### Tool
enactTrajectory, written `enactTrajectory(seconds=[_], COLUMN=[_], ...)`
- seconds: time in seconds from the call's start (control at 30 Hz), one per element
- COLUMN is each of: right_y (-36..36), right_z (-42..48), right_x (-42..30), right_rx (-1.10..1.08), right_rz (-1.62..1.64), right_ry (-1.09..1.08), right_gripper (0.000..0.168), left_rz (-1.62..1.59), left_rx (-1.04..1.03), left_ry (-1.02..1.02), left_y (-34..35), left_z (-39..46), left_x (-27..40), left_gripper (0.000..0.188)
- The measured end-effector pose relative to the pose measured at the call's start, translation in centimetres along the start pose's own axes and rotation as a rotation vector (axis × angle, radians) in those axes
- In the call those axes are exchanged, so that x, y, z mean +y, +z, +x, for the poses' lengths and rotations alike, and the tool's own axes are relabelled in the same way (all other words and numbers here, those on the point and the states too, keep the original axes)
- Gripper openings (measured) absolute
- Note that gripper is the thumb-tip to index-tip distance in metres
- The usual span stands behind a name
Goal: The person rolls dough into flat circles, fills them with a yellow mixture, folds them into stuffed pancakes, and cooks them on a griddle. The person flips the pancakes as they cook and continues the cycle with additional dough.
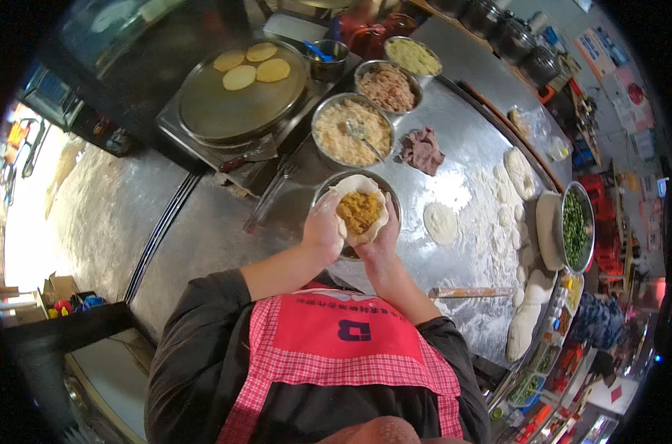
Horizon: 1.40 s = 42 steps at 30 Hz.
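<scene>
Cupped between both hands is a dough wrapper [349,184] with a wavy raised rim. A yellow-brown crumbly filling [361,211] fills its middle. My left hand [322,227] holds the wrapper's left side, and my right hand [384,236] supports its right side from below. Flour dusts the fingers. Directly beneath is a metal bowl [397,208], mostly hidden by the hands and dough. To the right, a flat dough round [440,223] lies on the steel worktop [413,250]. A wooden rolling pin [472,292] rests nearer to me, right of my forearm.
Ahead are bowls of pale filling [341,130], pinkish meat [386,89] and shredded vegetable [413,55], plus a crumpled cloth [422,151]. Several flatbreads sit on a round griddle [230,111] at the left. Dough pieces [519,172] and a bowl of chopped greens [574,230] line the right.
</scene>
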State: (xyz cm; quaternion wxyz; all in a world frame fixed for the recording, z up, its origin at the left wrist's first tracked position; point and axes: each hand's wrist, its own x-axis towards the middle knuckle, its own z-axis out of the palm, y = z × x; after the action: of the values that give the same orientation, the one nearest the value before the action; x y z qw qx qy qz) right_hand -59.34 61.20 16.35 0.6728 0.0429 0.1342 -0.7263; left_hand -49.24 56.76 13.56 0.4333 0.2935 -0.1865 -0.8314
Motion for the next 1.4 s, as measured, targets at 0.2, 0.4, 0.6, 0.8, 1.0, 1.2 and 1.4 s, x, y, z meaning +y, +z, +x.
enactTrajectory(seconds=[0.2, 0.4, 0.6, 0.8, 1.0, 1.2, 1.4], right_y=[3.4, -1.2, -1.2, 0.0, -0.2, -2.2, -1.8], right_z=[-1.6, -2.3, -2.8, -4.0, -4.1, -3.8, -4.1], right_x=[-1.3, -2.1, -3.0, -4.1, -4.7, -5.3, -5.1], right_rx=[0.029, 0.04, -0.143, -0.01, 0.029, -0.084, -0.009], right_rz=[-0.095, 0.022, 0.073, 0.094, 0.003, 0.068, 0.096], right_ry=[-0.165, -0.107, -0.133, -0.189, -0.248, -0.17, -0.126], right_gripper=[0.049, 0.045, 0.048, 0.05, 0.053, 0.052, 0.049], left_rz=[-0.307, 1.182, 1.273, 1.195, 1.045, 0.974, 0.899], left_rx=[-0.277, -0.362, -0.386, -0.348, -0.36, -0.268, -0.262], left_ry=[-0.222, 0.49, 0.655, 0.41, 0.237, 0.112, 0.07], left_y=[6.3, 3.3, 2.1, -0.4, 3.0, 3.5, 3.9], left_z=[-3.1, -0.9, -0.8, -2.7, -3.4, -3.6, -2.1], left_x=[4.6, -0.2, 2.7, 0.6, 0.8, 1.6, 0.2], left_gripper=[0.045, 0.048, 0.045, 0.029, 0.023, 0.007, 0.009])
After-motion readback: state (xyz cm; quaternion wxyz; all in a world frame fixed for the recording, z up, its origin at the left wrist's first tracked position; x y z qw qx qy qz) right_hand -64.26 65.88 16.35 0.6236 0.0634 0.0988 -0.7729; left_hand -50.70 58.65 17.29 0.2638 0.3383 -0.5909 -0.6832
